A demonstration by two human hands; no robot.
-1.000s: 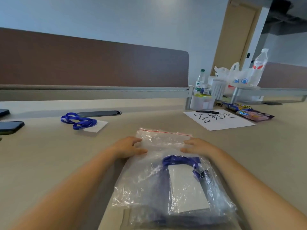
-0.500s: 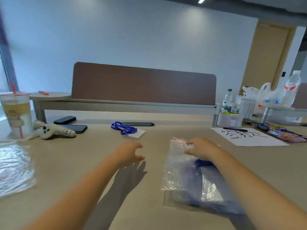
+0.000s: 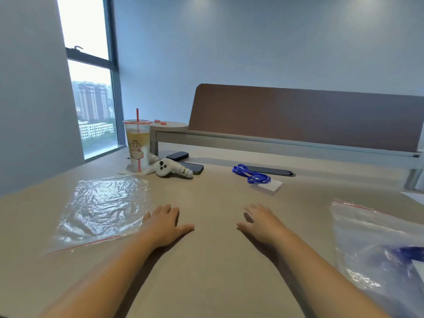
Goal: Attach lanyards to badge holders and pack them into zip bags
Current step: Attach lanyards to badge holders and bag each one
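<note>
Left hand (image 3: 164,226) lying flat on the surface (image 3: 213,278), fingers (image 3: 168,211) straight, holding nothing, edge just beside the empty bag (image 3: 101,208). Right hand (image 3: 263,224) hovering at or just above the surface, fingers spread and relaxed, holding nothing. Packed bag (image 3: 376,246) lying at far right, partly cut off by the frame edge, blue strap showing inside. Loose lanyard (image 3: 251,174) resting on a white holder (image 3: 269,184) farther back, near the cable slot (image 3: 270,172); attachment between the 2 not discernible.

Judged step: moving on to the next set, with neither item picked up yet.

Risks from here:
- Empty bag sliding or wrinkling under a flat palm, being thin film on a smooth surface.
- Lanyard loops snagging or dragging the holder when lifted by 1 strand.
- Reaching across toward the cup (image 3: 137,145), toy (image 3: 173,171) and phones (image 3: 177,155) risking a knock and spill.
- Packed bag's seal state unclear; contents possibly slipping out if moved.
</note>
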